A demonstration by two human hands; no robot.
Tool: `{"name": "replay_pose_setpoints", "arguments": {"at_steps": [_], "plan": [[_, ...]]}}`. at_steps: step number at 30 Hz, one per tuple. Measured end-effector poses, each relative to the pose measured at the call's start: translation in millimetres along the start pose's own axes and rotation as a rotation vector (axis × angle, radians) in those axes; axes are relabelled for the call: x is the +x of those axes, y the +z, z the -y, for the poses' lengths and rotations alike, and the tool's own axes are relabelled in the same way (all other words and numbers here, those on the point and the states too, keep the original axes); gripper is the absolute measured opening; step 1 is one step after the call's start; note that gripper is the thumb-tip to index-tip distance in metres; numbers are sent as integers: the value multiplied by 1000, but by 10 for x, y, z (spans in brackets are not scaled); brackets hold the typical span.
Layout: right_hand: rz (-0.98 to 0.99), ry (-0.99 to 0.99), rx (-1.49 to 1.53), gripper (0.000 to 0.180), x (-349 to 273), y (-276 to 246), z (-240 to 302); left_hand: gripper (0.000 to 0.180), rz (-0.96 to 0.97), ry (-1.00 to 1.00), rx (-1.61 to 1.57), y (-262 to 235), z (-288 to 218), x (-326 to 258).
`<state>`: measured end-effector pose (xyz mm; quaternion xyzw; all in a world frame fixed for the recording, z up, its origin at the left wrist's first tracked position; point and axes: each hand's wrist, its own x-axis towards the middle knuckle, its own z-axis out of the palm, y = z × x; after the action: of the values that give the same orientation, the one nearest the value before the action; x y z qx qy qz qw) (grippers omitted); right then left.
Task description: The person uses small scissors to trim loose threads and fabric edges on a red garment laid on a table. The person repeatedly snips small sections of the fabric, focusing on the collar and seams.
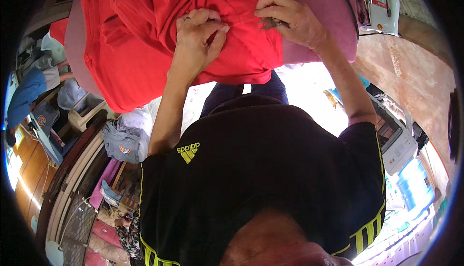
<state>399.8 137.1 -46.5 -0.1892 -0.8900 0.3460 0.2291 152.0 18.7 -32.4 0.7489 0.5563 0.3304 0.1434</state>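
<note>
A red cloth garment point(130, 60) lies bunched in folds over a mauve padded board point(314, 38), and its near edge hangs over the side. My left hand point(198, 36) is closed in a pinch on the red cloth, with the thumb against the bent fingers. To its right, my right hand point(297, 22) curls around a small pair of dark metal thread snips point(273, 23). Their tips point left, just over the cloth near its right edge. A faint thin line, perhaps a thread or seam, runs between the two hands.
A white and metal iron-like appliance point(382, 5) stands at the far right, with a dark cord point(345, 0) along the board. Grey folded clothing point(123, 142) lies at left. Another person's blue sleeve point(31, 94) shows at the left rim. A grey machine casing point(394, 140) is at right.
</note>
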Motion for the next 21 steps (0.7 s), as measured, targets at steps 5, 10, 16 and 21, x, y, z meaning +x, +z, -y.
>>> {"name": "replay_pose_setpoints", "arguments": {"at_steps": [5,10,16,21], "plan": [[-93,83,113,26,-44,77,-17,22,-56,13,-39,95,1,118],[-102,241,226,36,-62,57,57,26,21,169,132,140,26,235],[-113,255,389,39,-134,93,7,13,-14,69,24,246,41,267],[-109,243,233,30,-127,95,50,6,-41,-47,-58,266,75,279]]}}
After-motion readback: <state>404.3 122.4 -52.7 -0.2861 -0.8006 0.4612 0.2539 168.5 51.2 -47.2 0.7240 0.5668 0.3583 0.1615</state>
